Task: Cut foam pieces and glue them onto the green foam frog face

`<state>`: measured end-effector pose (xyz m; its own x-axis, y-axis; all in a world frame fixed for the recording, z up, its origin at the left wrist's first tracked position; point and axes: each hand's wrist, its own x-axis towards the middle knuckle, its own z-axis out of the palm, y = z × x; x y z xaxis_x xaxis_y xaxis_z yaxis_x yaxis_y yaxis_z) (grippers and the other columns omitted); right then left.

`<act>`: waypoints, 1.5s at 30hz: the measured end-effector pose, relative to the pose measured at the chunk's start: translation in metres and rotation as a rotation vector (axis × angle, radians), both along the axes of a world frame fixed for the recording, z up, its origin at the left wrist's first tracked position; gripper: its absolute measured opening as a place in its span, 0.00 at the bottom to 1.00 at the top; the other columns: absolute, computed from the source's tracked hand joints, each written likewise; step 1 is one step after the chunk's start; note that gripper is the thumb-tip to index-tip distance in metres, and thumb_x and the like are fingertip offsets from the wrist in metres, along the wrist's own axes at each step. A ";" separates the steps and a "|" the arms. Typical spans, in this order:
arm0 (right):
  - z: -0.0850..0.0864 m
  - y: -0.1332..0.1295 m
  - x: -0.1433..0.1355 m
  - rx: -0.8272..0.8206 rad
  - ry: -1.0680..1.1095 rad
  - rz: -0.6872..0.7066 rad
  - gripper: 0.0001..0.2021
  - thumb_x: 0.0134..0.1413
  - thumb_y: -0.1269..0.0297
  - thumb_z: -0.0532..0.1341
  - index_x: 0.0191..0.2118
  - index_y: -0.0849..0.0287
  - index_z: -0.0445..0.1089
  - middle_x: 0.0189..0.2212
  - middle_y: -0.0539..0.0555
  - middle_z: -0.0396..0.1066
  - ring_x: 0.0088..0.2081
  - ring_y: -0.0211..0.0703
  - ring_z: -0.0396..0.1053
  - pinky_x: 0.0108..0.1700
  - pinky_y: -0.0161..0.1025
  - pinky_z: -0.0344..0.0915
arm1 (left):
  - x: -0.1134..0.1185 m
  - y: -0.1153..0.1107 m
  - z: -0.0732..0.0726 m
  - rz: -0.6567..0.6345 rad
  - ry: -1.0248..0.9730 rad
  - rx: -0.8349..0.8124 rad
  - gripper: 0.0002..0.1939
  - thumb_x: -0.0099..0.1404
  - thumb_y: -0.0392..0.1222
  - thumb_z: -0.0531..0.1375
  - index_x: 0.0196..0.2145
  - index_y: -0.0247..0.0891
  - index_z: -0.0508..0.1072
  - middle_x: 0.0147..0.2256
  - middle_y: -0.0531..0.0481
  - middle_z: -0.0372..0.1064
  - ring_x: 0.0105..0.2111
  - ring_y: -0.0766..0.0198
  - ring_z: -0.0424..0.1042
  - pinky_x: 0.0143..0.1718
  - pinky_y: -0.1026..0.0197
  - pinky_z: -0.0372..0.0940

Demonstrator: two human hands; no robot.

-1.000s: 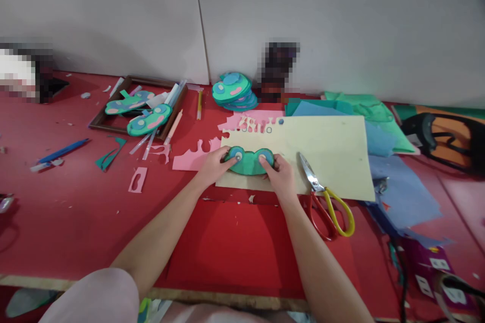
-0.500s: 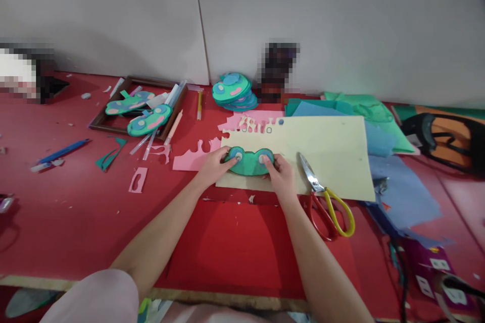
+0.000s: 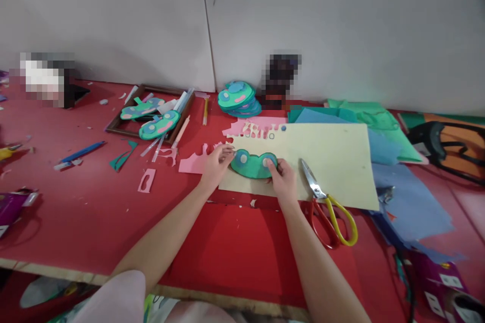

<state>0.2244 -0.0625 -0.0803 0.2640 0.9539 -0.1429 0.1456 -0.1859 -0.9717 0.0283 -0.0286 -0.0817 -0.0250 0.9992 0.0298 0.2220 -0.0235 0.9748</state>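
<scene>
A green frog-face cutout [image 3: 253, 167] with two round blue eyes and pale centres is held just above a cream sheet [image 3: 333, 161]. My right hand [image 3: 283, 179] grips its right end, thumb on the right eye and fingers behind. Beside its left end is my left hand [image 3: 216, 165], fingers loosely bent and slightly apart, with nothing visible between them; whether a fingertip touches the edge is hard to tell. Scissors [image 3: 320, 194] with one red and one yellow handle lie partly open on the sheet, right of my right hand.
At the back stands a stack of similar frog faces [image 3: 238, 96]. A brown frame [image 3: 113, 123] holds two more and clear sticks. Pink scraps [image 3: 193, 161], a blue pen [image 3: 83, 151] and green scraps [image 3: 124, 155] lie left; blue felt [image 3: 413, 202] and a black strap [image 3: 428, 139] right.
My left thumb has come off the frog face's left eye, and the left hand has drawn back to its left edge. The right hand keeps its grip. The camera view has shifted slightly.
</scene>
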 end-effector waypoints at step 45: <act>0.006 0.004 -0.001 0.014 0.031 0.085 0.18 0.51 0.46 0.59 0.28 0.59 0.65 0.17 0.43 0.50 0.19 0.33 0.53 0.18 0.33 0.59 | -0.006 0.192 0.081 0.333 -0.241 -0.140 0.05 0.63 0.29 0.57 0.32 0.36 0.64 0.30 0.49 0.70 0.39 0.62 0.77 0.42 0.60 0.70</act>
<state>0.2233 -0.0581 -0.0747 0.1781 0.9746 -0.1358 0.1302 -0.1601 -0.9785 0.0220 0.1638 -0.0002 -0.3362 0.9296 -0.1513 -0.0389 0.1468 0.9884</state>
